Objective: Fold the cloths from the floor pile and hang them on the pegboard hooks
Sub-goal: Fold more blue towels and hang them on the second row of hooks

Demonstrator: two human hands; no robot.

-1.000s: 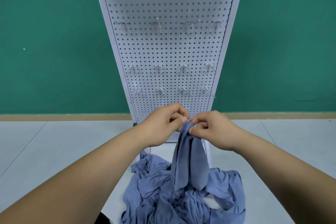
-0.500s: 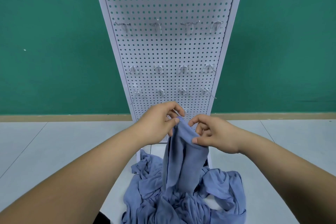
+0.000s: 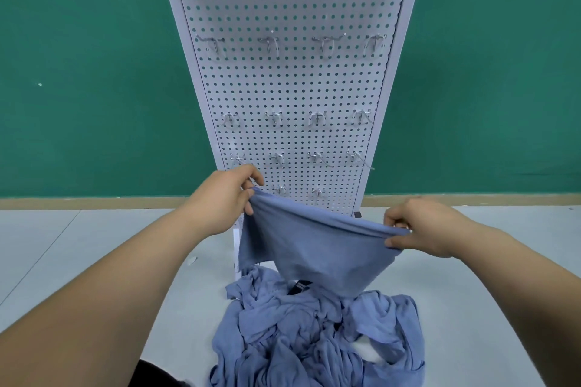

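A blue cloth (image 3: pixel 314 251) hangs spread between my two hands above the floor pile. My left hand (image 3: pixel 224 198) pinches its upper left corner. My right hand (image 3: pixel 421 226) pinches the upper right corner, a little lower. Below it a crumpled pile of blue cloths (image 3: pixel 314 336) lies on the pale floor. The white pegboard (image 3: pixel 289 88) stands upright right behind the cloth, with rows of metal hooks (image 3: pixel 272 118). All hooks in view are bare, except the top edge, where grey shapes are cut off.
A green wall (image 3: pixel 94 72) with a tan baseboard runs behind the pegboard. Pale grey floor (image 3: pixel 78 245) spreads to both sides of the pile. The pegboard's foot (image 3: pixel 236 239) stands just behind the pile. A dark object peeks in at the bottom edge (image 3: pixel 154 377).
My hands have moved apart from a close pinch at the middle, and the bunched cloth has opened out wide between them. The right hand has dropped slightly.
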